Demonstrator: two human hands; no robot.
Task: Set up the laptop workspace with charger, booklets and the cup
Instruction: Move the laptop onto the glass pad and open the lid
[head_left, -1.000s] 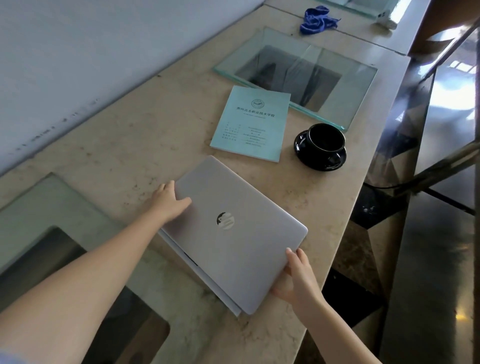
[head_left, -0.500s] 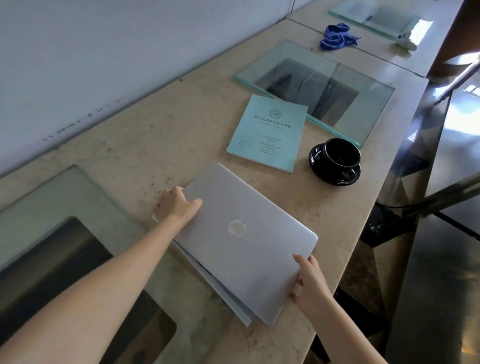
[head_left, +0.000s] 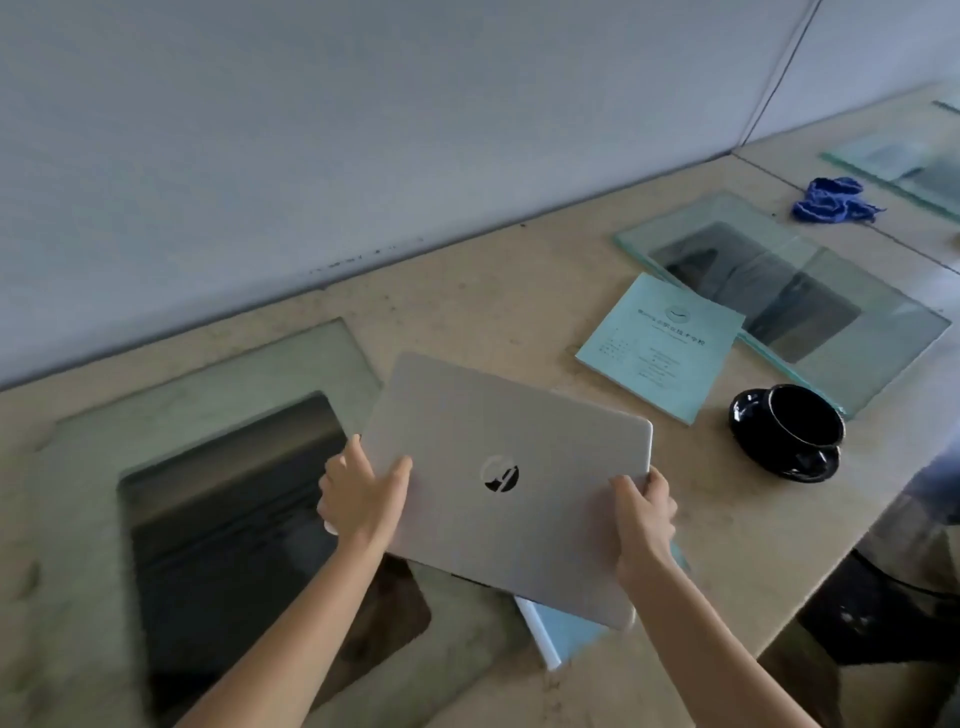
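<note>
While laptop (head_left: 511, 426) aloft, cup (head_left: 806, 422) on saucer (head_left: 750, 425).

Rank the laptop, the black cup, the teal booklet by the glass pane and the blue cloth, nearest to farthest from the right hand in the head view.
1. The laptop: gripped by the right hand at its right edge.
2. The black cup, off to the right, and the teal booklet, ahead: too close to call.
3. The blue cloth: far right, at the back.

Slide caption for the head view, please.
Left hand and right hand grip a closed silver laptop over a pale blue booklet; a second blue booklet and black cup sit beyond.
</note>
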